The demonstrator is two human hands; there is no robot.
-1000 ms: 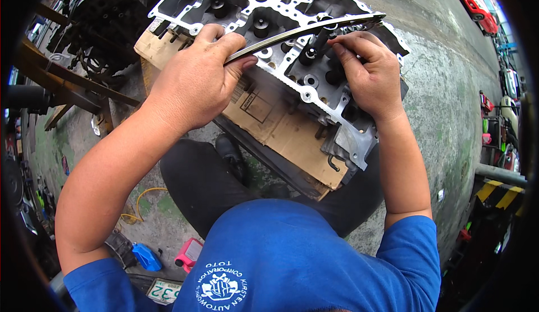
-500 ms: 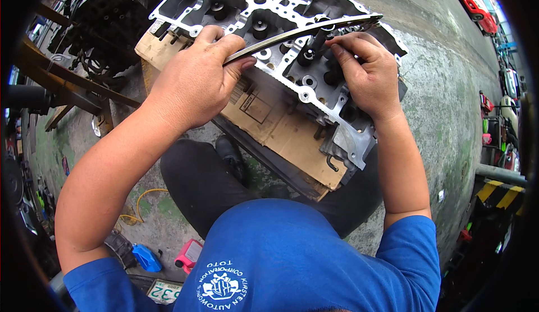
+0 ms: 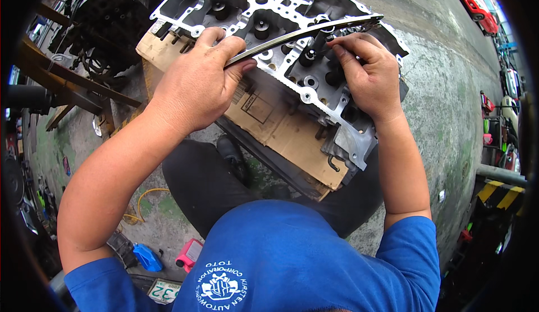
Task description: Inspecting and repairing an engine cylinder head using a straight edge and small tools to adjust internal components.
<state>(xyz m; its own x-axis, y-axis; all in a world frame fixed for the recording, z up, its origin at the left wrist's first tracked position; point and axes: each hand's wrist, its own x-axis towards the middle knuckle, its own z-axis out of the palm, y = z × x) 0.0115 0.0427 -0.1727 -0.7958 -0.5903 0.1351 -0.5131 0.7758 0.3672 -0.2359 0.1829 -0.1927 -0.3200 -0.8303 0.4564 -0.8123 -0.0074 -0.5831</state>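
My left hand (image 3: 205, 86) is closed around the near end of a long, flat metal bar (image 3: 297, 32), which slants up to the right across an aluminum cylinder head (image 3: 307, 96). Under the bar's far part stands a dark cylindrical tool (image 3: 321, 37) among the valve bores. My right hand (image 3: 365, 72) is bent with thumb and index finger pinched at that tool, on something small that I cannot make out. The cylinder head rests on flattened cardboard (image 3: 269, 135) over a dark board between my legs.
A dark engine assembly (image 3: 98, 28) and a rusty metal stand (image 3: 70, 85) are on the left. A blue container (image 3: 147, 256), a pink jug (image 3: 188, 253) and a yellow cable (image 3: 143, 197) lie on the floor. A red car (image 3: 471, 0) and a yellow-black striped barrier (image 3: 499, 197) are on the right.
My left hand and forearm have shifted very slightly down and to the right, still on the bar. My right hand stays pinched at the same spot.
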